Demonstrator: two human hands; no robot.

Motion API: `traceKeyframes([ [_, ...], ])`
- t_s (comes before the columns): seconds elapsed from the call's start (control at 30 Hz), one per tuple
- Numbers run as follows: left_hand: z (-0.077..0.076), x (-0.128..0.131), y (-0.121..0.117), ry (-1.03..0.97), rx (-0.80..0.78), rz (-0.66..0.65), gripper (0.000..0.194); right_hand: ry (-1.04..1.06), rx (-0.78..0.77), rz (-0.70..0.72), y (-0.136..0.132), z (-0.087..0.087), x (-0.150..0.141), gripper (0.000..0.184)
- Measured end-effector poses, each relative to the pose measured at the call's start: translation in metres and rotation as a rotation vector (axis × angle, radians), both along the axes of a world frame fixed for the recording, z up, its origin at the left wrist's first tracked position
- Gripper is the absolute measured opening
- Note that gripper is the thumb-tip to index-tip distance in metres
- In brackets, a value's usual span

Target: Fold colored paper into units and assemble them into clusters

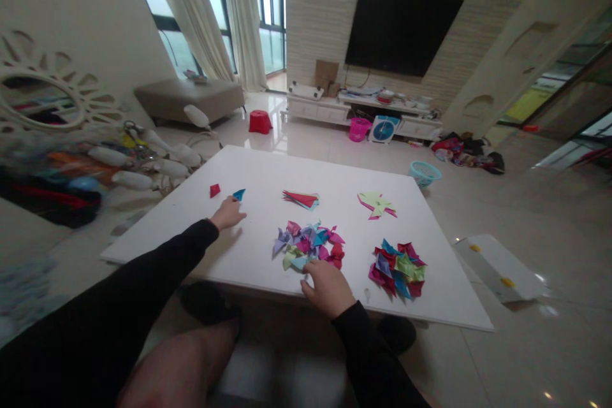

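No text, label, brand, number or sign can be read anywhere, near or far, in this view.

The white tabletop [268, 172] looks smooth and matt. On it, the nearer heap of folded pieces [308, 245] and the blue piece [239, 194] toward its far left edge look like thin coloured paper, creased and dull. The sleeves [186, 248] are black matt cloth. The floor tiles [526, 204] are glossy.

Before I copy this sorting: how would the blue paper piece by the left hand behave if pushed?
The blue paper piece looks small, thin and folded, so probably very light. On the smooth white table it would likely slide, not roll. The left hand might easily crease it.
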State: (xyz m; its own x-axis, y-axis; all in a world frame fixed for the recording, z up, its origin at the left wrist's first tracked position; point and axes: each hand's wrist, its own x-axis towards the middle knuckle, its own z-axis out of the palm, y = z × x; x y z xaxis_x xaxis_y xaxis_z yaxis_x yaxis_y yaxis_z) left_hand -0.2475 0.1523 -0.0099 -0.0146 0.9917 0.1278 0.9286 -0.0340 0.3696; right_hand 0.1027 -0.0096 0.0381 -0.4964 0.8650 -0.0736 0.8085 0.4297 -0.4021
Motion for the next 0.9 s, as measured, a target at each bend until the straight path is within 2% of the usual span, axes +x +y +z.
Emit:
traceKeyframes([
  [0.1,0.009,0.051,-0.030,-0.016,-0.028,-0.098,0.023,0.086,0.058,-0.064,0.006,0.005,0.016,0.014],
  [0.23,0.024,0.143,-0.088,-0.203,-0.035,-0.446,0.025,0.225,0.205,-0.195,0.020,0.012,0.038,0.011],
  [0.3,0.028,0.184,-0.115,-0.278,-0.002,-0.562,0.027,0.278,0.296,-0.248,0.027,0.014,0.048,0.012],
  [0.4,0.029,0.220,-0.138,-0.311,0.014,-0.631,0.034,0.286,0.388,-0.287,0.035,0.014,0.059,0.014],
  [0.5,0.031,0.228,-0.141,-0.293,0.004,-0.707,0.037,0.244,0.400,-0.292,0.040,0.011,0.064,0.019],
  [0.73,0.049,0.213,-0.129,-0.252,0.036,-0.831,0.044,0.114,0.282,-0.256,0.048,0.008,0.060,0.022],
  [0.9,0.051,0.203,-0.132,-0.258,0.050,-0.837,0.044,0.137,0.248,-0.247,0.043,0.010,0.053,0.022],
])
